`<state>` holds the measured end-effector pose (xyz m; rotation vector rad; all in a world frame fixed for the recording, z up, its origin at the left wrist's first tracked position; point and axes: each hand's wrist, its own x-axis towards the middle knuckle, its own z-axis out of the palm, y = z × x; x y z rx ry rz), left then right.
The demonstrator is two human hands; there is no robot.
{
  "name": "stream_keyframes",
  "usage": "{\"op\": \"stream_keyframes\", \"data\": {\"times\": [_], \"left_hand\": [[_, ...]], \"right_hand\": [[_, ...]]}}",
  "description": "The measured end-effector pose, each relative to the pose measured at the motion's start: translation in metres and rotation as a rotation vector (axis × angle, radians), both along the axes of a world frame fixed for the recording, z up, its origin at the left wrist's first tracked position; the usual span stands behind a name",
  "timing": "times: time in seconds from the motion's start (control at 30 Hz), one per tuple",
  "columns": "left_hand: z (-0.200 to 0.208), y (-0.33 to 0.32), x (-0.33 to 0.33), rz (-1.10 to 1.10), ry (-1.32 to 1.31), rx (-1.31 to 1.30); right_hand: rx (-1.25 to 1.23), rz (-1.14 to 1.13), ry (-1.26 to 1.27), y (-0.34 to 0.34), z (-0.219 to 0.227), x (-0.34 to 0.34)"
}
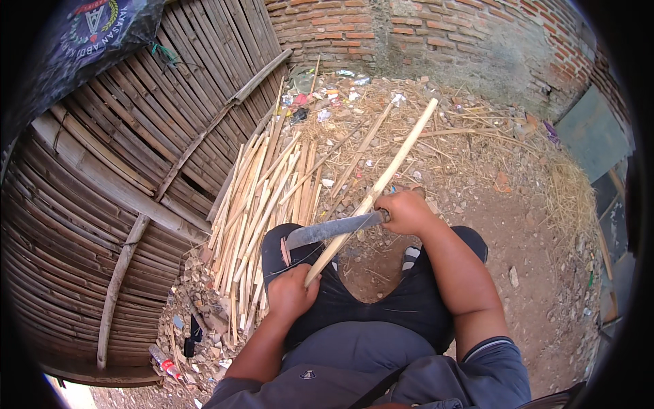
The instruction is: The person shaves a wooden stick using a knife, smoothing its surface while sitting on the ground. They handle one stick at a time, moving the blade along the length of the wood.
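Note:
A long pale strip of wood or split bamboo (402, 151) slants across in front of me, from my lap up toward the far right. My left hand (293, 293) is closed around its near end, beside my left thigh. My right hand (409, 213) grips the handle of a machete (334, 228), whose broad grey blade points left and lies across the strip, over my left knee. The handle is mostly hidden in my fingers. A small pinkish piece (285, 251) shows at the blade's tip, its kind unclear.
Many similar strips (255, 211) lie piled on the ground to my left. Beyond them stands a slatted bamboo wall (143, 116). A brick wall (443, 34) closes the far side. Straw, stones and litter cover the ground, with a plastic bottle (165, 362) at lower left.

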<state>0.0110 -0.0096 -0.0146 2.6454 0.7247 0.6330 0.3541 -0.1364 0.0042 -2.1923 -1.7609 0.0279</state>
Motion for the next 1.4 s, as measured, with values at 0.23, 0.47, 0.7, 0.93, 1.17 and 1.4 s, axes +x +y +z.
{"op": "stream_keyframes", "data": {"times": [0.23, 0.47, 0.7, 0.93, 1.17, 1.4], "left_hand": [[-0.001, -0.002, 0.001, 0.017, -0.011, -0.011], [0.0, -0.002, 0.001, 0.014, -0.007, -0.015], [0.001, -0.002, 0.001, 0.001, -0.019, -0.015], [0.003, -0.003, 0.001, 0.008, -0.021, -0.004], [0.003, -0.004, 0.001, 0.007, -0.029, -0.002], [-0.002, -0.001, 0.0, -0.011, -0.031, 0.002]], "right_hand": [[0.037, -0.139, 0.061, -0.009, 0.013, 0.004], [0.011, -0.051, 0.011, -0.006, 0.011, -0.003], [0.057, -0.052, 0.03, -0.008, 0.015, -0.001], [0.034, -0.071, 0.021, -0.009, 0.016, -0.003], [0.01, -0.077, 0.044, -0.009, 0.023, -0.004], [0.019, -0.074, 0.054, -0.009, 0.019, -0.003]]}}
